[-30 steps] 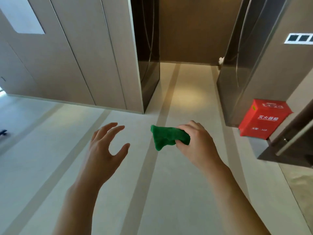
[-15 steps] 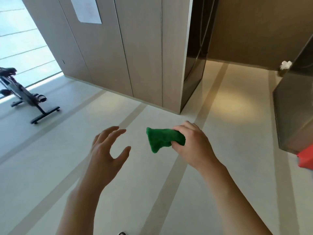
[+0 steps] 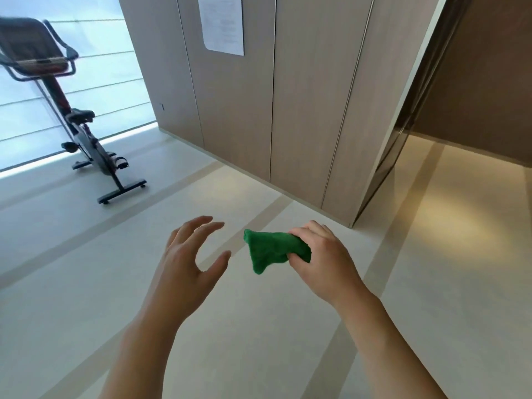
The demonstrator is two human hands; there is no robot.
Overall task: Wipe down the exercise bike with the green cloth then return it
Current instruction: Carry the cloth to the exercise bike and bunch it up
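Right hand (image 3: 322,263) grips green cloth (image 3: 273,249); left hand (image 3: 187,266) bare, fingers spread.

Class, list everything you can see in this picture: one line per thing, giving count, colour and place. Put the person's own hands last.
exercise bike: one, black and grey with some red, far left on the floor by the window
window: one, bright pale blue, behind the bike at upper left
wall panels: several, light brown, across the middle
paper notice: one, white, fixed on a wall panel at the top
floor: one, pale grey with darker stripes, below everything
green cloth: one, green, bunched, held above the floor at centre
left hand: one, fingers spread, holds nothing, left of the cloth
right hand: one, grips the cloth
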